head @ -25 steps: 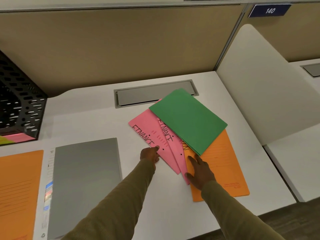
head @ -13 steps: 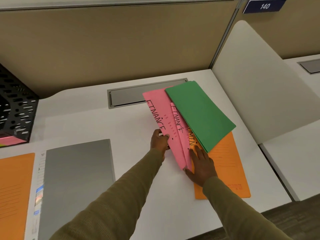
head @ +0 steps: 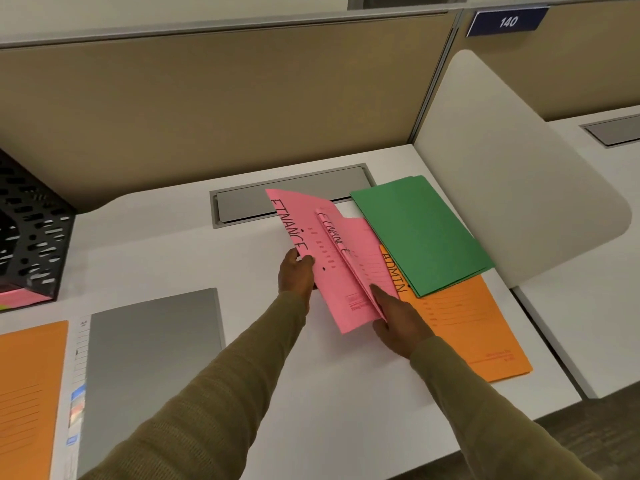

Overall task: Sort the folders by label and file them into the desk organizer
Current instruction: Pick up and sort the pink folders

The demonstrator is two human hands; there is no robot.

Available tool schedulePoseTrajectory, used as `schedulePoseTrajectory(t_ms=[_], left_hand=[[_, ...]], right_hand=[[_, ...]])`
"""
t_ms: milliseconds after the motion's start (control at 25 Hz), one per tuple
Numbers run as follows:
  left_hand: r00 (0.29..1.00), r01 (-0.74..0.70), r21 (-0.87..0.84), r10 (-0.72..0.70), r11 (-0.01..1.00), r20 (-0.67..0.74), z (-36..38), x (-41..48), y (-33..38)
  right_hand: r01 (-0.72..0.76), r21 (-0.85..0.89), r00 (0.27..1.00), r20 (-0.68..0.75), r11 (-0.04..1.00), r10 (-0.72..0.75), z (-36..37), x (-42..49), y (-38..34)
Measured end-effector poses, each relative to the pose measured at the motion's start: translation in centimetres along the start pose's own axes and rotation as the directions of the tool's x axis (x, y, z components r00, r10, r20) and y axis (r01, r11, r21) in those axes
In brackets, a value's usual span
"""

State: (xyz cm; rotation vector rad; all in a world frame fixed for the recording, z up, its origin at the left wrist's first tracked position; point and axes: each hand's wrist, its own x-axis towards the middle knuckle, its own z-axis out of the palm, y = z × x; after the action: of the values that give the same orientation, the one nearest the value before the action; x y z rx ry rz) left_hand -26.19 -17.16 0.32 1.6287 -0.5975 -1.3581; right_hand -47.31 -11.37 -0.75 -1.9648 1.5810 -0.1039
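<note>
A pink folder marked FINANCE [head: 311,233] is tilted up off the desk, its left edge pinched by my left hand [head: 296,275]. A second pink FINANCE folder [head: 360,251] lies partly under it, and my right hand [head: 394,318] rests on its lower corner with fingers spread. Beneath them lies an orange folder marked ADMIN [head: 467,327]. A green folder [head: 419,230] lies flat across the orange one's far end. The black mesh desk organizer [head: 27,233] stands at the far left, with pink folders in its bottom tray.
A closed grey laptop [head: 149,355] lies at the front left, beside another orange folder [head: 27,393] at the left edge. A grey cable hatch [head: 249,202] is set into the desk behind the folders. A white divider panel [head: 512,181] bounds the right.
My left hand has gripped the top pink folder's edge and lifted it up and leftward, off the pile. The green folder has slid right. My right hand stays pressed on the pile.
</note>
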Motion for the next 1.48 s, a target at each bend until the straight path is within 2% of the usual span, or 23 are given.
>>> schedulePoseTrajectory(t_ms=[120,240,360,480,520,600,680,760,840,920,1000,1080,1160,1360,1480], left_hand=[[0.999,0.021,0.027,-0.020,0.999,-0.046,-2.0,0.1,-0.3],[0.999,0.027,0.062,-0.029,0.998,0.025,-3.1,-0.7,-1.0],[0.992,0.040,0.000,-0.039,0.999,0.120,-3.3,-2.0,-1.3],[0.996,-0.004,0.058,-0.001,0.998,0.093,-4.1,-2.5,-1.4],[0.997,-0.011,0.094,0.004,0.995,0.071,-4.7,-2.6,-1.4],[0.998,-0.009,0.114,0.001,0.993,0.068,-6.0,-3.0,-1.0],[0.995,-0.034,0.099,0.025,0.994,0.094,-7.4,-3.9,0.0],[0.988,-0.087,0.038,0.081,0.995,0.133,-8.6,-4.7,1.0],[0.972,-0.148,-0.054,0.155,0.988,0.178,-9.7,-5.3,1.6],[0.952,-0.203,-0.100,0.221,0.974,0.212,-10.7,-5.7,2.0],[0.937,-0.244,-0.111,0.264,0.963,0.227,-11.7,-5.9,1.8],[0.938,-0.261,-0.097,0.276,0.960,0.208,-12.7,-6.1,1.0],[0.951,-0.251,-0.063,0.258,0.966,0.170,-13.6,-6.1,-0.1],[0.988,-0.115,0.079,0.105,0.990,0.113,-14.9,-6.9,-5.8],[0.993,-0.103,0.165,0.092,0.981,0.072,-15.1,-6.9,-7.6]], right_hand=[[0.063,0.082,0.998,0.025,0.995,-0.065,-0.4,-0.7,-2.2],[0.106,0.137,0.994,-0.003,0.985,-0.106,0.1,-1.1,-5.2],[0.179,0.116,0.984,-0.022,0.977,-0.178,1.9,-1.8,-8.4],[0.202,0.079,0.978,0.033,0.976,-0.205,3.7,-2.3,-9.5],[0.201,0.124,0.976,0.057,0.972,-0.209,4.0,-2.4,-9.4],[0.147,0.321,0.985,0.039,0.936,-0.168,4.0,-2.3,-9.1],[-0.005,0.550,0.999,-0.042,0.835,0.034,3.3,-1.7,-8.3],[-0.142,0.707,0.959,-0.076,0.693,0.275,1.8,-0.5,-7.0],[-0.174,0.809,0.911,-0.084,0.562,0.403,0.2,0.8,-5.3],[-0.089,0.910,0.929,-0.071,0.405,0.363,-1.0,1.8,-3.9],[-0.025,0.952,0.971,-0.050,0.306,0.234,-1.6,2.1,-3.5],[0.005,0.952,0.984,-0.060,0.307,0.170,-1.4,1.9,-3.5],[0.017,0.937,0.982,-0.082,0.348,0.172,-0.4,1.4,-3.6],[-0.120,0.877,0.973,0.011,0.466,0.229,4.9,-0.7,-2.4],[-0.144,0.839,0.959,-0.013,0.525,0.283,5.8,-1.0,-2.4]])
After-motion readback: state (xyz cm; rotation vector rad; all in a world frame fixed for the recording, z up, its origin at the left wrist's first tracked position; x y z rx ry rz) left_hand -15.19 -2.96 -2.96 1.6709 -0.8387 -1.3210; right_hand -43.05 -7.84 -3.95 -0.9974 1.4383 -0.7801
